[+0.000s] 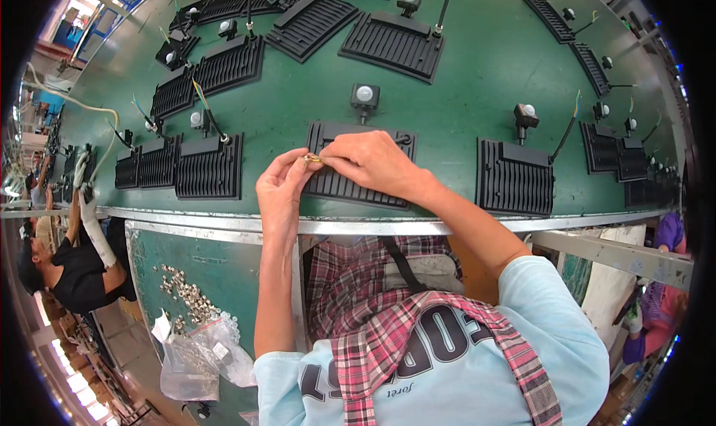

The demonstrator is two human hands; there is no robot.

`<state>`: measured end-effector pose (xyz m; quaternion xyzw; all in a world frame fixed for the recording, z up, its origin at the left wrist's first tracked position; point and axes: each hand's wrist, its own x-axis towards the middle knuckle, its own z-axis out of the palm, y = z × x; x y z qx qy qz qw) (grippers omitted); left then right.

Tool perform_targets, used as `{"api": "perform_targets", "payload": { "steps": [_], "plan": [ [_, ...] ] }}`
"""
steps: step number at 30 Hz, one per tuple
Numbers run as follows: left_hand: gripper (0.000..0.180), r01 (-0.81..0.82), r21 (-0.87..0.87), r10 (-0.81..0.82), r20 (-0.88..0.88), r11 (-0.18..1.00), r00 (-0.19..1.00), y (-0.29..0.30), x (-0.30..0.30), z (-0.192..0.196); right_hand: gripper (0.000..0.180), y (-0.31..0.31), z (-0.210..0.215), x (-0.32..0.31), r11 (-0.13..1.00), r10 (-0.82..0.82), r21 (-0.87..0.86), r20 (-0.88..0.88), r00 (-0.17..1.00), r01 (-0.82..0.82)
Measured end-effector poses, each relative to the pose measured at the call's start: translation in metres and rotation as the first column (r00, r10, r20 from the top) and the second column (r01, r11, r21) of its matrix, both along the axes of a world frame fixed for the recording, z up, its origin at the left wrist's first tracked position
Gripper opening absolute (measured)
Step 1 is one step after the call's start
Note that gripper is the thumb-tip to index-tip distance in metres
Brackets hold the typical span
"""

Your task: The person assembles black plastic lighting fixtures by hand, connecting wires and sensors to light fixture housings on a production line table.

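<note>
Open green tabletop (447, 142) flanks the central fixture (354, 189) near metal edging (418, 226).

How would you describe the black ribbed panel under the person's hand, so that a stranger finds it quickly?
Follow the large green table's near silver edge to the middle. There lies a black ribbed panel with a white-domed sensor. Unlike its neighbours, the right hand partly covers it.

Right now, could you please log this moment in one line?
left hand: pinching small yellowish piece | right hand: pinching it too | beneath: black finned panel, green table
</note>
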<state>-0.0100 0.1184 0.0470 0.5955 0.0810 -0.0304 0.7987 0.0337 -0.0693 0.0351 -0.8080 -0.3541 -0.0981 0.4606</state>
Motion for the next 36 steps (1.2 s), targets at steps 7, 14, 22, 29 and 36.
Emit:
{"api": "perform_targets", "payload": {
  "steps": [7,14,22,29,36],
  "plan": [
    [0.025,0.005,0.037,-0.004,-0.015,0.999,1.0,0.0,0.0,0.002,0.012,0.0,0.002,-0.002,0.999,-0.029,-0.04,0.039,0.999,0.031],
    [0.022,0.142,0.265,-0.159,0.047,0.954,0.986,0.008,0.005,0.003,0.012,-0.004,0.004,-0.001,0.988,0.041,-0.151,0.006,0.999,-0.039],
    [0.027,0.001,0.184,-0.047,0.247,0.983,0.968,-0.012,0.008,0.002,0.02,-0.006,0.014,0.008,0.984,0.145,0.147,-0.331,0.932,-0.101],
    [0.041,-0.09,0.175,0.015,0.39,0.98,0.921,-0.047,0.022,0.012,0.043,-0.024,0.023,0.015,0.88,0.358,0.471,-0.574,0.736,-0.06],
    [0.043,-0.087,0.282,-0.047,0.437,0.956,0.898,-0.076,0.022,0.005,0.023,-0.054,0.048,0.013,0.916,0.011,0.368,-0.422,0.907,0.16]
  ]
}}
